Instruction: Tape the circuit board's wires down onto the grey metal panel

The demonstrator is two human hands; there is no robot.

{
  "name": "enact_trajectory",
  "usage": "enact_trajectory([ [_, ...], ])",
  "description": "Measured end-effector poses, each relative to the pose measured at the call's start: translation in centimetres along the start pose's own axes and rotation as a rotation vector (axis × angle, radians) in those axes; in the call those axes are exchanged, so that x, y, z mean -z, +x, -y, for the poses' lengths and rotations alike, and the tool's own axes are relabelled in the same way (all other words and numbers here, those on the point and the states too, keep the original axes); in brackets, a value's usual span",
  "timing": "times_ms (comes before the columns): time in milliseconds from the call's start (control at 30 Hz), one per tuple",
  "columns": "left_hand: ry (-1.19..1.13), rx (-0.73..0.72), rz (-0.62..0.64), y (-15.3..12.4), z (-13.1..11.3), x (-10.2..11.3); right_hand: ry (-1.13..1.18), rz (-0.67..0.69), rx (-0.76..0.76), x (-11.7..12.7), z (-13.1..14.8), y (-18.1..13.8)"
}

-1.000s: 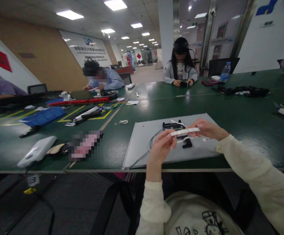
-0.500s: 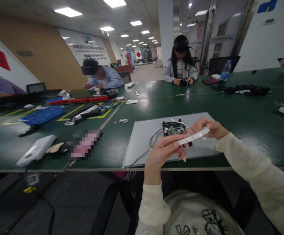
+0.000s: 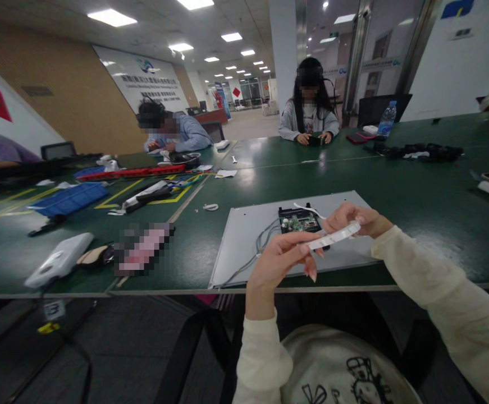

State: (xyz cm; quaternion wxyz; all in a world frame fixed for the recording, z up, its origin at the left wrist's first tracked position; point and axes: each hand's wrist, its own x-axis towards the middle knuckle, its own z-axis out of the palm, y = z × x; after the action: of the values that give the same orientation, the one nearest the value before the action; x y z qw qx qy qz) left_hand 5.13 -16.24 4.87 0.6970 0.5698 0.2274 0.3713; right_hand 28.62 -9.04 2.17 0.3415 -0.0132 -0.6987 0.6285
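Note:
I hold a thin white strip (image 3: 334, 237) between both hands, above the near edge of the table. My left hand (image 3: 278, 261) pinches its lower end with thumb and fingers. My right hand (image 3: 351, 219) grips its upper end. Under the hands lies a flat grey panel (image 3: 244, 238) on the green table (image 3: 416, 196). A small black circuit board (image 3: 298, 221) sits on the panel, with grey wires (image 3: 261, 247) running from it toward the panel's near left corner.
A white device (image 3: 58, 259), a dark object and a blurred pink thing (image 3: 143, 249) lie at the near left. A blue tray (image 3: 69, 199), a red bar (image 3: 130, 174) and cables lie further left. Two people sit across the table; a water bottle (image 3: 387, 122) and black cloth (image 3: 421, 151) lie far right.
The strip went from level to tilted, its right end higher. My left hand dropped and turned toward me, uncovering the circuit board. The view shifted slightly.

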Motion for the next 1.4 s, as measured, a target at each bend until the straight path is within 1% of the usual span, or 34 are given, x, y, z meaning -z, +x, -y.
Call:
enact_trajectory([
  [267, 0.049, -0.01, 0.005, 0.4, 0.4, 0.6, 0.009, 0.068, 0.025, 0.3, -0.1, 0.0],
  [333, 0.07, -0.022, 0.011, 0.3, 0.2, 0.6, 0.0, 0.056, 0.005, 0.3, -0.1, 0.0],
  [433, 0.138, -0.016, -0.005, 0.0, -0.3, 0.3, -0.06, 0.001, -0.048, 0.4, 0.1, 0.0],
  [533, 0.207, -0.022, -0.074, -0.4, -1.1, -0.3, -0.142, -0.066, -0.074, 0.3, 0.4, 0.0],
  [600, 0.232, -0.049, -0.141, -0.5, -1.5, -0.6, -0.176, -0.114, -0.059, 0.3, 0.8, 0.0],
  [733, 0.278, -0.113, -0.327, -0.5, -1.8, -0.7, -0.217, -0.208, -0.023, 0.2, 1.2, 0.1],
  [800, 0.308, -0.151, -0.443, -0.3, -1.6, -0.3, -0.256, -0.237, -0.025, 0.3, 1.1, 0.2],
  [867, 0.34, -0.162, -0.523, -0.2, -1.5, 0.2, -0.299, -0.262, -0.029, 0.5, 0.9, 0.2],
  [900, 0.353, -0.153, -0.536, -0.2, -1.4, 0.4, -0.32, -0.275, -0.032, 0.6, 0.8, 0.2],
  [1000, 0.357, -0.127, -0.522, -0.3, -1.3, 0.8, -0.372, -0.311, -0.045, 1.0, 0.3, 0.1],
  [1133, 0.352, -0.162, -0.571, -0.4, -1.5, 0.8, -0.438, -0.374, -0.065, 1.5, 0.0, -0.2],
  [1267, 0.447, -0.142, -0.609, -0.5, -1.5, 0.9, -0.476, -0.407, -0.077, 1.4, 0.1, -0.3],
  [1400, 0.565, -0.146, -0.677, -0.3, -1.3, 1.1, -0.507, -0.42, -0.105, 1.0, 0.3, -0.2],
])
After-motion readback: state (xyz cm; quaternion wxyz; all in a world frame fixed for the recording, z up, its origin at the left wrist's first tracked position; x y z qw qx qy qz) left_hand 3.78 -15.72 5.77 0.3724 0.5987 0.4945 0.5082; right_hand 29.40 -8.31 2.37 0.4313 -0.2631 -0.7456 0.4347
